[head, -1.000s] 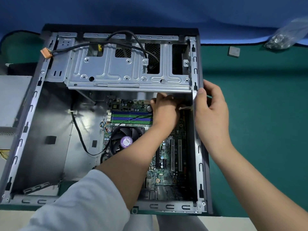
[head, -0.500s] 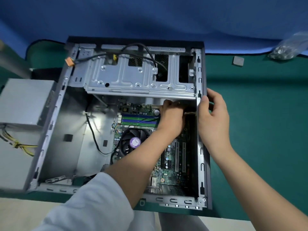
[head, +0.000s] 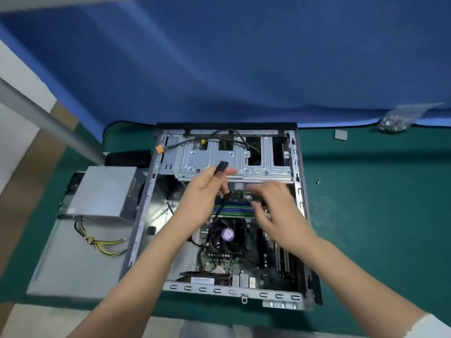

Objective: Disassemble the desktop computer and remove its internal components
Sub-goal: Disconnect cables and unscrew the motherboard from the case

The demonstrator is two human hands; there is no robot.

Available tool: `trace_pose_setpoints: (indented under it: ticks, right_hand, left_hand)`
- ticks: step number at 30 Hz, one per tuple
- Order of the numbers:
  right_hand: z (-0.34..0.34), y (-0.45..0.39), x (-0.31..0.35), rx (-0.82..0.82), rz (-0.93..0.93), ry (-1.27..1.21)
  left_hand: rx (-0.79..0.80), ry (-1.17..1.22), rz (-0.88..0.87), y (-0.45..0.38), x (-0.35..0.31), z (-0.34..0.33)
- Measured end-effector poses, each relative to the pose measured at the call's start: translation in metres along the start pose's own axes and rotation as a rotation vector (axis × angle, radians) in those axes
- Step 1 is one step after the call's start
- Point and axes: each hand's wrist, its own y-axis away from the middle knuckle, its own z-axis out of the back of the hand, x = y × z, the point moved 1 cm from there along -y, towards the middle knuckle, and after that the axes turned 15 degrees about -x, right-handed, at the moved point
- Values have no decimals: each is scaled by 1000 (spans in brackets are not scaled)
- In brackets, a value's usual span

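Green matting (head: pixel 366 215) carries the opened computer case (head: pixel 301 211), lying on its side; the left hand (head: pixel 207 191) pinches a black connector (head: pixel 221 167) on its cable above the drive cage (head: pixel 210 162); the right hand (head: pixel 275 211), blurred, hovers with fingers spread over the motherboard (head: pixel 227 262), gripping nothing; a power supply (head: pixel 105 191) sits just left.

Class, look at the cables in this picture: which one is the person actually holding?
The black cable, whose black connector the left hand pinches above the case. The yellow-and-black bundle lies untouched outside, by the power supply.
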Motion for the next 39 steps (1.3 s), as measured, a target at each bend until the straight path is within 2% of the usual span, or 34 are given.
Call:
trace_pose_setpoints:
  ticks: [3,5,8,11,14,17,20,23,27,30,33,36,39]
  right_hand:
    - [-24,-6,41,233,-100,-271]
    - [-41,-14,66,229,-229,-438]
    - [-62,-20,89,201,-334,-476]
    - [-76,-25,106,233,-490,-610]
    - [-90,-32,124,270,-579,-728]
    - [-109,-35,139,266,-580,-674]
    - [-125,-37,152,155,-566,-449]
    - [-132,-46,153,12,-552,-235]
    - [-133,-53,154,257,-289,82]
    - [-135,-57,162,248,-348,-55]
    - [-140,-68,171,135,-431,-204]
    - [-147,-77,186,137,-420,-202]
    - [-154,-81,195,144,-455,-192]
  left_hand:
    - [-4,328,196,-5,-12,17]
    - [-3,529,312,-11,-18,31]
    - [-36,779,427,-26,-25,64]
    - [-151,910,501,-47,-25,103]
    - [-241,991,737,-59,-12,129]
    - [-264,1175,981,-62,1,144]
    - [-262,1286,1074,-66,11,158]
    - [-216,1270,1143,-73,15,173]
    - [-157,1268,1223,-89,18,188]
    - [-169,1209,1194,-98,24,187]
    - [-24,834,1044,-87,32,170]
    - [-1,430,813,-67,42,156]
    - [29,194,599,-59,54,155]
